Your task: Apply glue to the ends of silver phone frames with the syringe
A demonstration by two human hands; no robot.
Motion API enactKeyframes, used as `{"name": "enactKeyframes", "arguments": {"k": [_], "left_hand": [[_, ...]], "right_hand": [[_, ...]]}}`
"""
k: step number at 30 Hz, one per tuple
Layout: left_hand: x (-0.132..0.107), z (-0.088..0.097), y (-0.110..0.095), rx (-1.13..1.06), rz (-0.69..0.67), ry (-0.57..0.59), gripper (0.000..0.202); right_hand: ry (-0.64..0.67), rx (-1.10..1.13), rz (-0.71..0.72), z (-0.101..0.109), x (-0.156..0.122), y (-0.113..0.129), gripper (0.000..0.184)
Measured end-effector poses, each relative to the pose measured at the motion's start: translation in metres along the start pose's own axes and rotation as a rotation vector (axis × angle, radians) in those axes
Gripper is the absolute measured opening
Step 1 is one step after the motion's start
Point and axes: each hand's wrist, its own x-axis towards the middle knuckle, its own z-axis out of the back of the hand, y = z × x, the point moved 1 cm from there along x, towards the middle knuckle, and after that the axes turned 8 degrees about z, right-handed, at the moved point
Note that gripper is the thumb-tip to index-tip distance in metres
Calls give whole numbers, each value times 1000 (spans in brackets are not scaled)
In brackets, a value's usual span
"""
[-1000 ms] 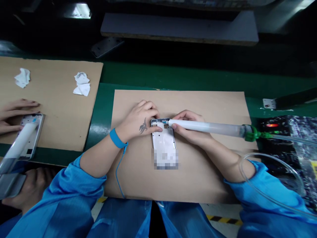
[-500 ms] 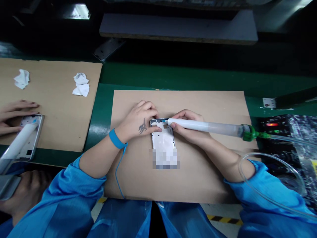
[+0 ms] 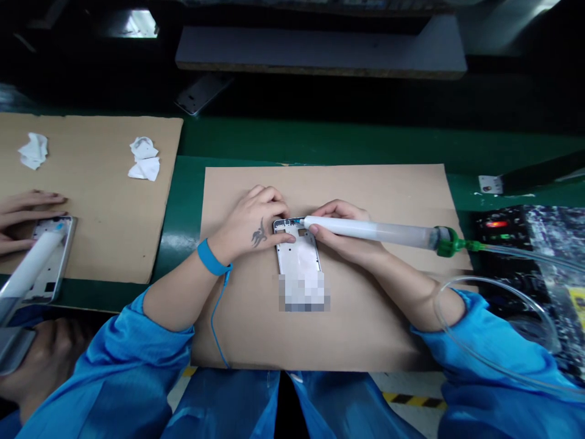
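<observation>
A white phone frame [image 3: 299, 259] lies on a brown cardboard sheet [image 3: 247, 329] in front of me. My left hand [image 3: 256, 222] grips its upper left corner, the thumb on the inner face and the fingers curled at the top edge. My right hand [image 3: 350, 231] is closed around the front of a dispensing syringe [image 3: 384, 231] filled with white material. The syringe lies nearly level, its blue tip at the frame's top edge. From its green cap [image 3: 450, 242] a clear tube runs off to the right. The frame's lower end is blurred out.
At left, a co-worker's hand [image 3: 27, 216] rests by another phone frame [image 3: 57, 262] under a second syringe [image 3: 30, 274]. Crumpled white tissues [image 3: 144, 160] lie on that cardboard. A speckled control box [image 3: 525, 244] stands at right; a shelf [image 3: 320, 52] spans the back.
The syringe tip has shifted slightly left along the frame's top edge, my right hand moving with it. My left hand keeps its hold. The whole view has shifted a little.
</observation>
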Motion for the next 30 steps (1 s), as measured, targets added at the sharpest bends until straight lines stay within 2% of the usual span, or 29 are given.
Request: {"name": "enactKeyframes", "arguments": {"k": [10, 15, 30], "left_hand": [[1, 1, -3, -3, -8, -9, 66], [1, 1, -4, 3, 2, 1, 69], [-1, -1, 1, 7, -43, -28, 60]], "right_hand": [[22, -7, 49, -2, 1, 1, 35], [12, 13, 18, -1, 0, 2, 33], [-9, 14, -42, -1, 1, 2, 35]]}}
